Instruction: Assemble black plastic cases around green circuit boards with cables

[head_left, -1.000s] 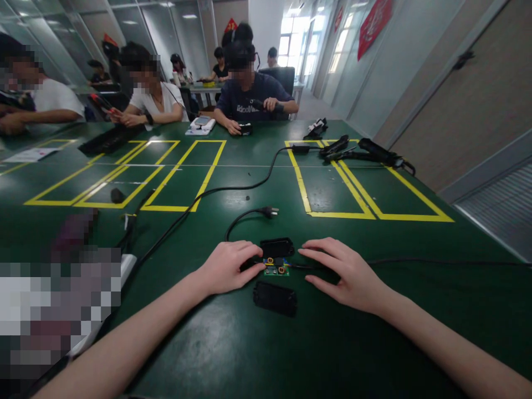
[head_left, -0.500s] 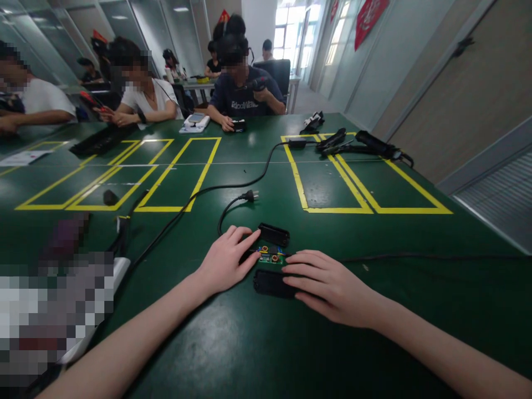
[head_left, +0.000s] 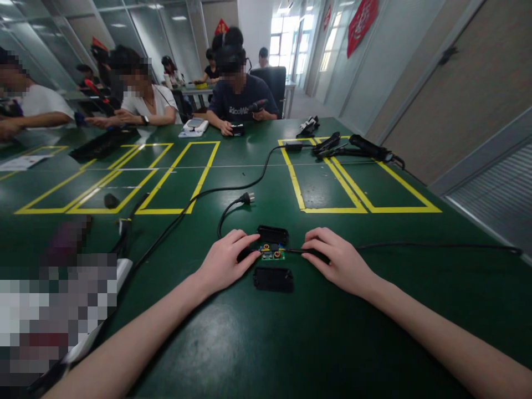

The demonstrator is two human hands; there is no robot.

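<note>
A small green circuit board [head_left: 272, 255] with copper coils lies between two black plastic case halves. The upper case half [head_left: 272, 234] sits just beyond it; the lower case half [head_left: 273, 280] lies nearer me. My left hand [head_left: 230, 255] curls round the black plug cable at the board's left end, its index fingertip by the upper half and its thumb close to the board. That cable runs under my hand to a plug [head_left: 248, 198]. My right hand [head_left: 332, 255] pinches the black cable [head_left: 294, 250] leaving the board's right end.
A long black cord [head_left: 233, 187] crosses the green table [head_left: 216, 343]. Black tools [head_left: 366, 147] lie far right among yellow tape outlines [head_left: 332, 210]. A blurred-out white-edged object [head_left: 91, 332] is at left. Co-workers sit opposite, one person [head_left: 241, 94] holding a power screwdriver [head_left: 258, 105].
My right hand has left the lower case half, moved up and right, and closed on the cable right of the board. My left hand stays nearly in place.
</note>
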